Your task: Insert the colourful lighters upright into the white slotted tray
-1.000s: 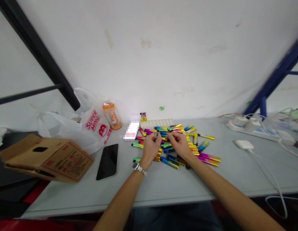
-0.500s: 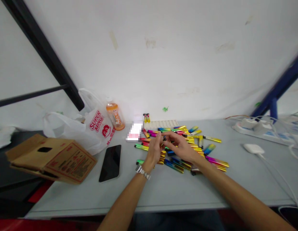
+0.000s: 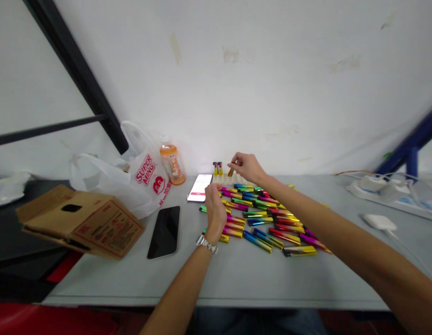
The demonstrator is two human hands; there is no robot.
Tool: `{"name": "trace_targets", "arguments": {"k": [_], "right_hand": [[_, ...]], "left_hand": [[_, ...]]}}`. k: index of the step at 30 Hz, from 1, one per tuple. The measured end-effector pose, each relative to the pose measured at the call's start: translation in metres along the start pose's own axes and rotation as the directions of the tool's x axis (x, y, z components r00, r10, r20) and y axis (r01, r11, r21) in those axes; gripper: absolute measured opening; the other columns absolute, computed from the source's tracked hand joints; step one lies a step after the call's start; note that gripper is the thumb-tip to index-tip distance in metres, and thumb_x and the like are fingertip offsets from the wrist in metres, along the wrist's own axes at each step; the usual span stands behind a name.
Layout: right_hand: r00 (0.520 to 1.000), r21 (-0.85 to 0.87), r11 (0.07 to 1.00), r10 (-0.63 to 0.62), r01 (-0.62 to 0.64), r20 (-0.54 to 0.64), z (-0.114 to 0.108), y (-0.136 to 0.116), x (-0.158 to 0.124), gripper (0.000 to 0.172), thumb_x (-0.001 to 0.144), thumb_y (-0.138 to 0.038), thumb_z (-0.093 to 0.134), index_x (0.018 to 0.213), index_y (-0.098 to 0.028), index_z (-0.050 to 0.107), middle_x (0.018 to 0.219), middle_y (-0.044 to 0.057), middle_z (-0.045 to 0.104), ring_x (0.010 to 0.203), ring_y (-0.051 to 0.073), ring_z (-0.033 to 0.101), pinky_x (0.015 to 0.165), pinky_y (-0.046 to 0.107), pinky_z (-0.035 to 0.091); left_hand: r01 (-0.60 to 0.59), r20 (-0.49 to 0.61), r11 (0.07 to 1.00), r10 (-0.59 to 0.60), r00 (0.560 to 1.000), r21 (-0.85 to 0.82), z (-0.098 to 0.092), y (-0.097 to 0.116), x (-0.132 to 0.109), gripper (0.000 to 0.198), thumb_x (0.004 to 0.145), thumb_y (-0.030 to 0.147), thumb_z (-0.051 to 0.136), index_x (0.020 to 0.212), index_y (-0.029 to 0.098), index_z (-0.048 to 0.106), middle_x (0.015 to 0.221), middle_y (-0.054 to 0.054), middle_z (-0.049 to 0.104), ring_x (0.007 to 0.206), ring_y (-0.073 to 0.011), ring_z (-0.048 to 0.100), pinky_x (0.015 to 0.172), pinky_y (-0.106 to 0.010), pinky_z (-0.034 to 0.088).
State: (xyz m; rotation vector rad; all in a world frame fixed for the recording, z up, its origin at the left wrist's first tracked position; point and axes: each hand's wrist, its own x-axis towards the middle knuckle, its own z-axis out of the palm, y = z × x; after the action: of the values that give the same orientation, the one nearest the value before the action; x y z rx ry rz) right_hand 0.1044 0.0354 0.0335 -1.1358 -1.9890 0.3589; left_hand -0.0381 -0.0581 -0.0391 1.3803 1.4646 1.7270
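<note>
My right hand (image 3: pixel 248 166) reaches to the back of the table, its fingertips pinched on a gold lighter (image 3: pixel 230 171). That lighter stands nearly upright, slightly tilted, at a white tray with a grid of small holes (image 3: pixel 241 178); whether its lower end is in a hole I cannot tell. Two lighters (image 3: pixel 217 168) stand upright side by side at the tray's left end. My left hand (image 3: pixel 216 208) is held edge-on with fingers stretched forward, by the left side of a spread of shiny multicoloured lighters (image 3: pixel 257 215). I see nothing in it.
A lit phone (image 3: pixel 200 187) lies left of the tray, and a dark phone (image 3: pixel 164 232) nearer me. An orange drink bottle (image 3: pixel 173 163), a white plastic bag (image 3: pixel 134 181) and an open cardboard box (image 3: pixel 93 223) stand left. Rightward are a charger (image 3: pixel 379 221) and a power strip (image 3: pixel 393 197).
My hands were together over the lighters. My right hand has since moved back to the tray with a lighter, while my left hand stays near the pile, apart from it.
</note>
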Motion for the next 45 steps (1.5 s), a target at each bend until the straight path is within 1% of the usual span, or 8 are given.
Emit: {"name": "trace_targets", "arguments": {"k": [2,6,15,24,29,33,38,45], "right_hand": [[1.0,-0.118,0.993,0.004,-0.004,-0.005,0.014,0.009,0.021,0.013,0.085,-0.029,0.066,0.083,-0.016,0.065,0.068,0.002,0.067,0.062,0.013,0.057,0.062,0.024,0.039],[0.999,-0.292,0.956,0.033,-0.03,0.006,0.038,0.019,0.044,0.012,0.085,-0.027,0.065,0.087,-0.016,0.067,0.079,0.006,0.07,0.071,0.016,0.059,0.065,0.025,0.038],[0.999,-0.336,0.941,0.046,-0.035,0.025,0.061,0.028,0.051,0.014,0.087,-0.026,0.059,0.089,-0.015,0.068,0.081,0.006,0.07,0.073,0.016,0.059,0.067,0.025,0.038],[0.996,-0.375,0.926,0.066,-0.037,0.065,0.056,0.035,0.052,0.019,0.088,-0.029,0.059,0.091,-0.013,0.069,0.086,0.009,0.071,0.077,0.018,0.06,0.07,0.026,0.04],[0.995,-0.376,0.922,0.099,-0.088,0.01,0.061,0.032,0.04,0.024,0.094,-0.026,0.05,0.108,-0.013,0.064,0.09,0.011,0.071,0.081,0.019,0.062,0.074,0.026,0.041],[0.99,-0.396,0.914,0.125,-0.09,0.064,0.064,0.035,0.028,0.023,0.095,-0.024,0.046,0.105,-0.015,0.065,0.091,0.011,0.072,0.083,0.019,0.063,0.076,0.026,0.041],[0.994,-0.433,0.9,0.092,-0.06,0.051,0.061,0.042,0.02,0.036,0.095,-0.026,0.046,0.129,-0.019,0.056,0.094,0.01,0.073,0.085,0.022,0.065,0.074,0.027,0.043],[0.984,-0.508,0.86,0.131,-0.051,0.121,0.05,0.036,0.018,0.04,0.096,-0.032,0.044,0.133,-0.026,0.057,0.101,0.011,0.073,0.091,0.026,0.066,0.078,0.032,0.046]], "left_hand": [[-0.002,-0.052,1.0,0.003,0.999,0.011,-0.003,0.0,0.001,0.052,0.099,0.054,0.022,0.084,0.021,0.059,0.088,-0.006,0.058,0.09,-0.0196,0.057,0.085,-0.035,0.046],[-0.008,-0.069,1.0,0.009,0.998,0.003,-0.006,-0.003,0.003,0.053,0.1,0.053,0.024,0.078,0.022,0.061,0.08,-0.004,0.056,0.085,-0.0192,0.056,0.084,-0.035,0.045],[0.03,-0.12,0.999,-0.035,0.992,-0.044,-0.009,0.004,0.007,0.056,0.099,0.055,0.024,0.074,0.02,0.06,0.079,-0.004,0.056,0.081,-0.0186,0.054,0.085,-0.035,0.043],[0.042,-0.104,0.999,-0.044,0.994,-0.017,-0.01,0.005,0.006,0.057,0.099,0.055,0.021,0.074,0.021,0.06,0.083,-0.006,0.057,0.081,-0.0194,0.053,0.086,-0.036,0.043],[0.048,-0.088,0.999,-0.048,0.995,0.0,-0.009,0.008,0.005,0.056,0.099,0.056,0.022,0.074,0.021,0.059,0.086,-0.006,0.058,0.087,-0.0196,0.054,0.088,-0.035,0.044],[0.049,-0.088,0.999,-0.049,0.995,-0.007,-0.009,0.006,0.006,0.054,0.099,0.054,0.025,0.075,0.02,0.059,0.09,-0.006,0.059,0.09,-0.0195,0.056,0.089,-0.034,0.044],[0.037,-0.082,0.999,-0.036,0.996,0.004,-0.008,0.002,0.008,0.05,0.1,0.049,0.027,0.074,0.021,0.06,0.089,-0.006,0.058,0.09,-0.0194,0.055,0.092,-0.035,0.043],[0.017,-0.061,1.0,-0.017,0.998,0.01,-0.008,0.0,0.008,0.046,0.1,0.043,0.028,0.073,0.021,0.058,0.089,-0.005,0.057,0.091,-0.019,0.057,0.094,-0.035,0.042]]}}
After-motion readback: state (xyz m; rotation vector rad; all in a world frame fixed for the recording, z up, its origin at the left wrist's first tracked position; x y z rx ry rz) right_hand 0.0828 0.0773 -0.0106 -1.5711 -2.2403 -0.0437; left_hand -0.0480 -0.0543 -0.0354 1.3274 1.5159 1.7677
